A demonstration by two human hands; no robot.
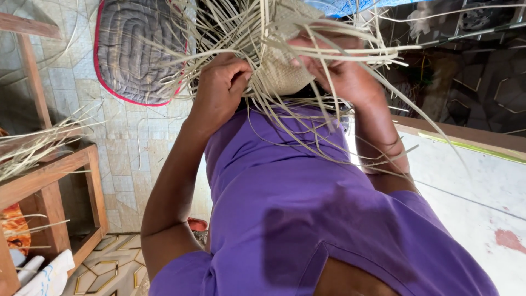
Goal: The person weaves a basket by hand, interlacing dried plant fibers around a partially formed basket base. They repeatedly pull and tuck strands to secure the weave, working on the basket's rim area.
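Straw weave [282,71] pinched in left hand [219,87] grip, right hand [342,68] clasping strands [329,52], elbows bent.

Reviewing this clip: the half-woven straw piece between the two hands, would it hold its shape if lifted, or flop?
The woven straw piece probably holds its shape, since its tight weave looks domed between the left hand and right hand. The loose strips likely flop and sway: they arc and droop freely. It seems light, being thin strands.
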